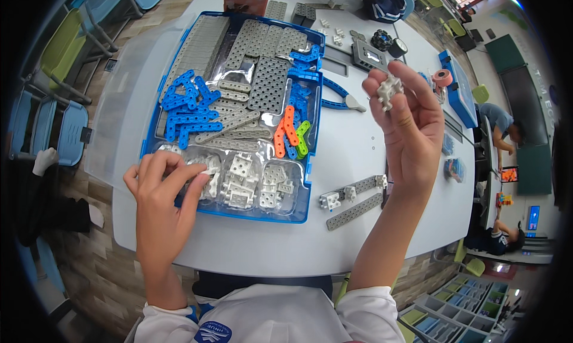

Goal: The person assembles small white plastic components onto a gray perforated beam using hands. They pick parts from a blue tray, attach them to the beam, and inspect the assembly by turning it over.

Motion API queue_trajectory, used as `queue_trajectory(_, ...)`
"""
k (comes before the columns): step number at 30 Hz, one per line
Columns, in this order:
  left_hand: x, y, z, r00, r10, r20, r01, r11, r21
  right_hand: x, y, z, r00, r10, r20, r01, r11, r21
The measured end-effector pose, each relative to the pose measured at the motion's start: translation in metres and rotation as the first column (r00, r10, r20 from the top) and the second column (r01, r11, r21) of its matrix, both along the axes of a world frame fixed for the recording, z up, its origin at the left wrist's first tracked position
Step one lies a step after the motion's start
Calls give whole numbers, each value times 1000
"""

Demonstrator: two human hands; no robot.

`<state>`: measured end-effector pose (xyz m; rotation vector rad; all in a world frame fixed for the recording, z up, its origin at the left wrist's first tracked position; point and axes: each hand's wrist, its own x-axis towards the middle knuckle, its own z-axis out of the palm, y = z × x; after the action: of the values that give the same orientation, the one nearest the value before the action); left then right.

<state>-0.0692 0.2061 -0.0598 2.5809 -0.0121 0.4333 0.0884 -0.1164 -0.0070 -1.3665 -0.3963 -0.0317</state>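
Note:
My right hand (412, 131) is raised over the right side of the table, its thumb and fingers closed on a white plastic connector (390, 92) with knobbly ends. Low over the front of a blue parts case (262, 218), my left hand (160, 191) pinches a small white connector (209, 166) with thumb and index finger in a clear bin. Beside it, two more bins hold white connector blocks (240, 179) and small white plates (274, 182). Behind the bins lie blue angled beams (190, 113), grey beams (236, 125) and perforated grey plates (268, 83).
Grey beams with white connectors (356, 191) lie on the table (256, 247) near my right forearm. Blue-handled pliers (340, 98) rest beside the case. A grey module (369, 55) and black wheels (382, 40) sit farther back. The case's clear lid (128, 98) spreads leftward.

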Motion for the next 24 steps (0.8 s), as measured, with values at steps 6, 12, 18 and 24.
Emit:
queue_trajectory(6, -1, -1, 4, 1000, 11, -12, -11, 1000, 9, 91, -30, -3, 962, -269, 33, 269, 932, -241)
queue_trajectory(12, -13, -15, 38, 995, -14, 98, 30, 986, -163, 260, -65, -24, 898, -422, 122, 418, 734, -535)
queue_trajectory(18, -28, -40, 59, 879, -143, 455, 477, 252, -842, 327, -76, -41, 846, -507, 164, 490, 619, -614)
queue_trajectory(24, -17, -80, 57, 702, -243, 669, 694, 24, -720, 337, -81, -47, 869, -464, 170, 469, 665, -581)
